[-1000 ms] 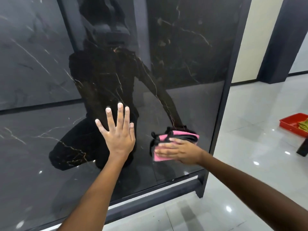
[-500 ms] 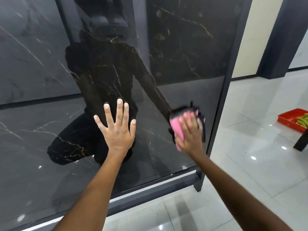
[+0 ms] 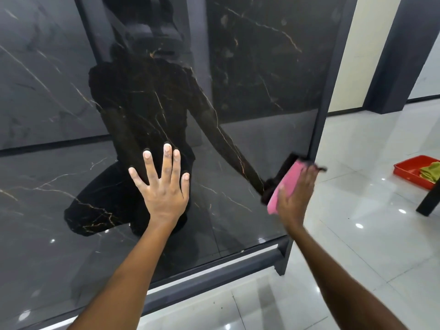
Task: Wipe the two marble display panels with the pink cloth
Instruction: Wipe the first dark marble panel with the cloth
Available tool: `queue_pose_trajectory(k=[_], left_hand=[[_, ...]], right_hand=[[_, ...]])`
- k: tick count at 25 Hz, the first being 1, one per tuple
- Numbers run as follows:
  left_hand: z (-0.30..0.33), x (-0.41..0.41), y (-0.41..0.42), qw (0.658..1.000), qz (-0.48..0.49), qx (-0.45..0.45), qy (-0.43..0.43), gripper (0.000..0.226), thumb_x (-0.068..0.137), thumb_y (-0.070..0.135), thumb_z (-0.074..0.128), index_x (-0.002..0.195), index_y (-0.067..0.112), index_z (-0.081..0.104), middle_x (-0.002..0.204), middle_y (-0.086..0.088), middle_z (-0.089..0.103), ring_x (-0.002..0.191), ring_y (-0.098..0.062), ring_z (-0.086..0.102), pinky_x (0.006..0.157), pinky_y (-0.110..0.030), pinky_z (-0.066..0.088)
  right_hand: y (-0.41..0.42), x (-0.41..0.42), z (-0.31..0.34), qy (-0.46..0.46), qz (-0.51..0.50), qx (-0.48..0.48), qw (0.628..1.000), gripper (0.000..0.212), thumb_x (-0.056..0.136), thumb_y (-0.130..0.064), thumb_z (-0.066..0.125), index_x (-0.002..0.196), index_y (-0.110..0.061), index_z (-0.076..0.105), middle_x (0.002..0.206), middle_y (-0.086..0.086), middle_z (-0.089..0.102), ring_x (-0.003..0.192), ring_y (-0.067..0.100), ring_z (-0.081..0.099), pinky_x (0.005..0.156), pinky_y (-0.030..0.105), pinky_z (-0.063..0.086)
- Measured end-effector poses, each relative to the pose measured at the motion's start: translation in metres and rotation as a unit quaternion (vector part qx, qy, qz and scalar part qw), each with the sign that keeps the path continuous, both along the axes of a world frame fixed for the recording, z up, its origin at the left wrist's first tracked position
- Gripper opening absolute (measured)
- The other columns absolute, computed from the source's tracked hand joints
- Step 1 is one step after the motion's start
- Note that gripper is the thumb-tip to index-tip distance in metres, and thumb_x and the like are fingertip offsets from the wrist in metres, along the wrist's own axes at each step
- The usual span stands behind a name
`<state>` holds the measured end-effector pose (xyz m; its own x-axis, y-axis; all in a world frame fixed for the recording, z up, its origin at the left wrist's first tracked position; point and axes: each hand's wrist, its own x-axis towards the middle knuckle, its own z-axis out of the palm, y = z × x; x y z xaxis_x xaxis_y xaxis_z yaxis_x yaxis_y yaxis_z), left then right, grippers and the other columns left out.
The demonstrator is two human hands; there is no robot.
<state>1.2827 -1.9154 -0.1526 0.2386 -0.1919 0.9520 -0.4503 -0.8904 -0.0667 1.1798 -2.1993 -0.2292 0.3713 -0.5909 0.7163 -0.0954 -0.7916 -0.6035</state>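
Left hand (image 3: pixel 164 186) flat with fingers spread on the dark marble panel (image 3: pixel 262 79) mid frame, right hand (image 3: pixel 295 196) pressing the pink cloth (image 3: pixel 285 184) against the panel's right edge, red tray (image 3: pixel 404 171) far right

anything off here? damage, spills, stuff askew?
Nothing stands out. The marble panel shows no visible cracks, only veins and reflections. The right hand presses the pink cloth near its right edge; the left hand rests flat on it.

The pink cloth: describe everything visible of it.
The pink cloth looks like soft fabric, folded into a flat pad with a dark layer or edge showing behind it. It lies tilted against the black marble panel near its right frame. The right hand presses it flat there; the glossy panel mirrors it.
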Motion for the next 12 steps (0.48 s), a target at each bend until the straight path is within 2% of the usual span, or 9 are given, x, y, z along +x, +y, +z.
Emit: queue_pose_trajectory(k=[2, 3, 5, 6, 8, 9, 11, 12], left_hand=[[0.000, -0.001, 0.000, 1.000, -0.010, -0.006, 0.003, 0.059, 0.106, 0.039, 0.025, 0.157, 0.017, 0.004, 0.164, 0.004, -0.009, 0.149, -0.030, -0.014, 0.108, -0.068, 0.013], [0.000, 0.000, 0.000, 1.000, -0.014, -0.005, 0.004, 0.059, 0.106, 0.039, 0.025, 0.157, 0.018, 0.005, 0.164, 0.005, -0.009, 0.149, -0.029, -0.015, 0.108, -0.068, 0.013], [0.000, -0.001, 0.000, 1.000, -0.010, -0.002, 0.006, 0.059, 0.106, 0.038, 0.025, 0.157, 0.018, 0.004, 0.164, 0.005, -0.010, 0.149, -0.028, -0.017, 0.108, -0.067, 0.012], [0.000, -0.002, 0.000, 1.000, -0.005, -0.002, 0.007, 0.059, 0.106, 0.038, 0.025, 0.157, 0.018, 0.003, 0.163, 0.006, -0.011, 0.148, -0.028, -0.017, 0.109, -0.067, 0.011], [-0.004, -0.002, -0.001, 1.000, 0.004, -0.001, 0.004, 0.060, 0.106, 0.038, 0.025, 0.157, 0.018, 0.003, 0.163, 0.006, -0.011, 0.148, -0.028, -0.017, 0.110, -0.065, 0.008], [-0.006, -0.001, -0.001, 1.000, 0.007, 0.002, -0.001, 0.060, 0.105, 0.038, 0.025, 0.157, 0.018, 0.004, 0.163, 0.006, -0.011, 0.148, -0.028, -0.017, 0.112, -0.064, 0.005], [-0.006, 0.000, 0.000, 1.000, 0.000, 0.007, -0.006, 0.059, 0.106, 0.038, 0.024, 0.157, 0.018, 0.003, 0.163, 0.007, -0.011, 0.148, -0.028, -0.017, 0.114, -0.061, -0.003], [-0.004, -0.001, 0.001, 1.000, -0.009, 0.010, -0.006, 0.058, 0.106, 0.037, 0.023, 0.157, 0.018, 0.003, 0.163, 0.007, -0.011, 0.148, -0.027, -0.018, 0.115, -0.059, -0.008]], right_hand=[[0.022, -0.018, -0.056, 0.100, 0.058, -0.056, 0.992, 0.076, 0.098, -0.047, 0.032, 0.153, -0.027, -0.016, 0.160, -0.009, -0.021, 0.150, 0.020, -0.009, 0.114, 0.063, 0.020], [0.023, -0.019, -0.053, 0.106, 0.083, -0.117, 0.984, 0.071, 0.101, -0.049, 0.026, 0.153, -0.028, -0.017, 0.161, -0.009, -0.020, 0.150, 0.019, -0.009, 0.114, 0.064, 0.020], [0.020, -0.004, 0.004, 0.064, 0.077, -0.230, 0.968, 0.062, 0.104, -0.044, 0.022, 0.156, -0.021, -0.003, 0.163, -0.003, -0.009, 0.150, 0.019, -0.006, 0.115, 0.061, 0.017], [0.026, 0.009, 0.045, 0.021, 0.053, -0.252, 0.966, 0.059, 0.103, -0.040, 0.027, 0.155, -0.017, 0.009, 0.163, 0.000, -0.001, 0.150, 0.018, -0.003, 0.117, 0.058, 0.014], [0.053, 0.033, 0.107, -0.065, 0.011, -0.228, 0.972, 0.062, 0.097, -0.035, 0.038, 0.152, -0.016, 0.018, 0.161, 0.003, 0.010, 0.149, 0.019, 0.003, 0.118, 0.052, 0.007], [0.072, 0.041, 0.111, -0.077, 0.008, -0.238, 0.968, 0.067, 0.094, -0.036, 0.039, 0.154, -0.018, 0.013, 0.162, 0.002, 0.006, 0.149, 0.021, 0.002, 0.118, 0.052, 0.006], [0.100, 0.046, 0.053, -0.022, 0.044, -0.380, 0.924, 0.077, 0.093, -0.038, 0.039, 0.156, -0.023, -0.003, 0.163, -0.001, -0.011, 0.150, 0.024, -0.005, 0.117, 0.056, 0.005], [0.101, 0.039, 0.003, 0.048, 0.067, -0.479, 0.874, 0.081, 0.091, -0.039, 0.042, 0.156, -0.023, -0.004, 0.163, -0.001, -0.013, 0.150, 0.024, -0.007, 0.117, 0.056, 0.002]])
